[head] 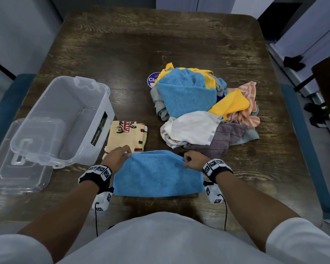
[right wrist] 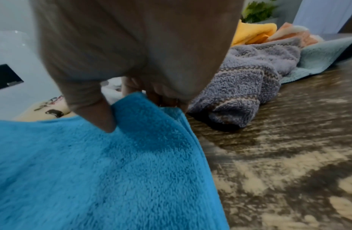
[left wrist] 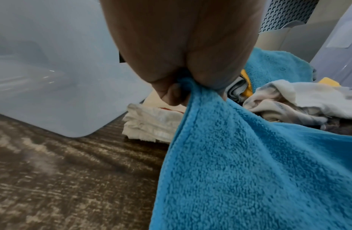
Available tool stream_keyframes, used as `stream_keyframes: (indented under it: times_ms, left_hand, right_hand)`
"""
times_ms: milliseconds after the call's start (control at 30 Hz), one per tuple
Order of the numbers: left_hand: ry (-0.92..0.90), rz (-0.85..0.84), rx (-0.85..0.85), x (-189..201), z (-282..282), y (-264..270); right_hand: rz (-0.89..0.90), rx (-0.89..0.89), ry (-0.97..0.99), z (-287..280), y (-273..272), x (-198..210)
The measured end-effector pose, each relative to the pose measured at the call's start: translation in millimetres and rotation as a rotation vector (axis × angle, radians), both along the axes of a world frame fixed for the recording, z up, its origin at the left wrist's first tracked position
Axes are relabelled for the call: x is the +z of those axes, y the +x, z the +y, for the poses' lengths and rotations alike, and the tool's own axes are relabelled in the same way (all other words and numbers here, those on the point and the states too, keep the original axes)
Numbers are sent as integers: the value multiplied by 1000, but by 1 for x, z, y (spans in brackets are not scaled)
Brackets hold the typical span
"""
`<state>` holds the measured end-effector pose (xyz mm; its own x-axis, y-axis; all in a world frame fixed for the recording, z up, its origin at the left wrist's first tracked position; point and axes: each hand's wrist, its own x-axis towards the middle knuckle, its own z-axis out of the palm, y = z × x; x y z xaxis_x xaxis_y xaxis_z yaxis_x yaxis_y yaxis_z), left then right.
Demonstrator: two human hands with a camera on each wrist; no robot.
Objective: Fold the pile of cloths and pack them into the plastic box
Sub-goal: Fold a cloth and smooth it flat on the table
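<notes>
We pinch the blue cloth (head: 157,175) with our left hand (head: 116,156) at nine o'clock, our right hand (head: 193,160) at three

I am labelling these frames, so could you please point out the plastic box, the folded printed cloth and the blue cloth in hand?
plastic box (head: 106,88): head view, far right rim.
folded printed cloth (head: 129,137): head view, top face.
blue cloth (head: 157,176): head view, middle of top layer.

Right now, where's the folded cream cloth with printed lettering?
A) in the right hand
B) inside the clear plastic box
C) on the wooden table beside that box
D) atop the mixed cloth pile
C: the folded cream cloth lies on the wooden table beside the clear plastic box, outside its wall; the right hand pinches the blue terry cloth.
</notes>
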<state>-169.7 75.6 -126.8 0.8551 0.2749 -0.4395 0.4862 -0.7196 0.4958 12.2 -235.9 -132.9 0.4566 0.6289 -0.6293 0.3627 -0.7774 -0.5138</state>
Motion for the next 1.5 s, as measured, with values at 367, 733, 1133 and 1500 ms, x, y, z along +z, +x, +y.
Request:
stream_keyframes:
  times_ms: [367,733,1133,1500]
  left_hand:
    - [45,35,-3,-2,5,12]
    - [-21,33,-47,-3,4,10]
    - [-86,41,-14,0,17,16]
    - [-240,108,-106,7,13,9]
  right_hand:
    - [143,10,100,2,2,15]
    - [-64,-17,186,-23,25,17]
    - [-134,-147,111,-15,39,12]
    - [-131,-86,228,-19,24,-4]
